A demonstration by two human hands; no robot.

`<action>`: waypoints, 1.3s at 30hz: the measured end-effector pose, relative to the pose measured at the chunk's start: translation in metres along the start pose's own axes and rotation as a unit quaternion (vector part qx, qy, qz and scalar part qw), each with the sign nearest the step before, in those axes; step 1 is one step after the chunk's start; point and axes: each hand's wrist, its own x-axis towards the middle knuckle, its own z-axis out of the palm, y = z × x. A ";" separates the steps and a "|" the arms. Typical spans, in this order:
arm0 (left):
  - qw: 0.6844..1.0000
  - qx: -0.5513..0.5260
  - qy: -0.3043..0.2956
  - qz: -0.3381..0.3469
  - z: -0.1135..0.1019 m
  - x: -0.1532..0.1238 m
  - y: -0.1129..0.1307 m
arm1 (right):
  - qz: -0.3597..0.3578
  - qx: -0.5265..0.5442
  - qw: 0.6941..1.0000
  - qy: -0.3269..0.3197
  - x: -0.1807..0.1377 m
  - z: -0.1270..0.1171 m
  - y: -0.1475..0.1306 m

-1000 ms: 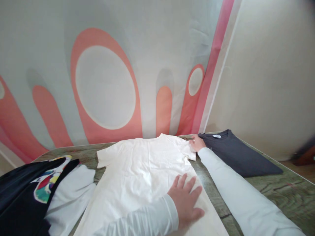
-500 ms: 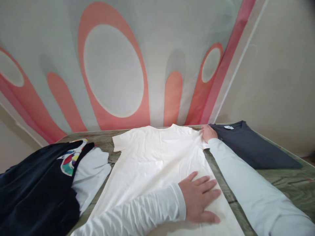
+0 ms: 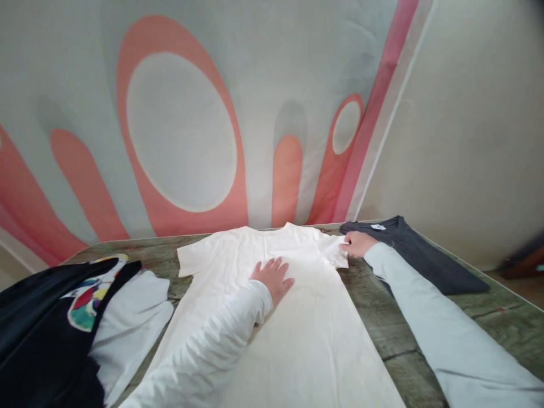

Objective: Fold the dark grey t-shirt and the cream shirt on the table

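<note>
A white T-shirt [image 3: 297, 323] lies spread out on the wood-patterned table, its collar towards the wall. On its upper chest my left hand [image 3: 274, 279] rests flat with the fingers spread. My right hand [image 3: 359, 243] pinches the edge of the shirt's right-side sleeve between thumb and fingers, and that sleeve is drawn outward. Just beyond and beside my right hand lies a folded dark grey T-shirt [image 3: 429, 258] with a white neck label, partly covered by my forearm.
At the left, black clothing [image 3: 38, 323] with a colourful print lies heaped over a white garment [image 3: 131, 323]. The wooden-looking tabletop [image 3: 395, 334] ends at a wall [image 3: 259, 85] with a pink and white pattern. A dark object [image 3: 527, 255] stands on the floor at far right.
My left hand has slid from the lower right of the white T-shirt up to its chest. My right hand now holds the sleeve's outer edge, pulled outward. The view has shifted slightly.
</note>
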 end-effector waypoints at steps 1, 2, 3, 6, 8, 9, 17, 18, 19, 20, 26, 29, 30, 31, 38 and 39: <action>1.000 -0.003 -0.008 0.003 0.001 0.002 -0.006 | -0.012 0.013 1.000 -0.010 -0.009 0.004 -0.001; 1.000 -0.004 -0.015 0.006 0.002 0.004 -0.012 | -0.023 0.029 0.999 -0.006 -0.017 0.009 -0.002; 1.000 -0.005 -0.016 0.007 0.004 0.006 -0.016 | -0.039 0.045 0.998 0.003 -0.025 0.014 -0.003; 1.000 0.003 0.002 -0.009 0.010 0.012 -0.024 | -0.085 0.083 0.992 0.032 -0.042 0.027 -0.006; 0.999 0.008 0.020 -0.024 0.015 0.015 -0.025 | -0.093 0.093 0.990 0.049 -0.045 0.030 -0.005; 0.999 0.009 0.025 -0.029 0.016 0.016 -0.025 | -0.090 0.093 0.990 0.062 -0.045 0.031 -0.003; 0.996 -0.006 -0.071 -0.050 0.001 0.035 -0.033 | -0.069 0.072 0.992 0.082 -0.037 0.032 0.003; 0.995 -0.009 -0.082 -0.056 -0.002 0.041 -0.033 | -0.072 0.070 0.992 0.077 -0.038 0.032 0.001; 0.995 -0.010 -0.080 -0.063 -0.004 0.047 -0.032 | -0.077 0.069 0.992 0.068 -0.040 0.031 -0.001; 0.995 -0.008 -0.068 -0.066 -0.005 0.054 -0.030 | -0.085 0.068 0.993 0.053 -0.042 0.030 -0.003; 0.999 0.006 0.033 0.033 0.010 0.087 -0.010 | -0.140 0.084 0.986 -0.033 -0.049 0.016 -0.008; 0.998 0.007 0.061 0.033 0.017 0.094 -0.005 | -0.149 0.093 0.984 -0.008 -0.046 0.006 -0.005; 0.997 0.006 0.069 0.029 0.018 0.095 -0.005 | -0.154 0.093 0.984 0.011 -0.044 0.003 -0.006; 0.997 0.005 0.075 0.025 0.019 0.096 -0.005 | -0.159 0.092 0.982 0.031 -0.042 0.001 -0.007; 0.996 -0.008 0.092 -0.001 0.024 0.100 -0.010 | -0.203 0.006 0.978 0.039 -0.018 0.021 -0.054; 0.996 -0.008 0.088 -0.011 0.023 0.100 -0.013 | -0.182 -0.021 0.983 0.030 -0.014 0.028 -0.058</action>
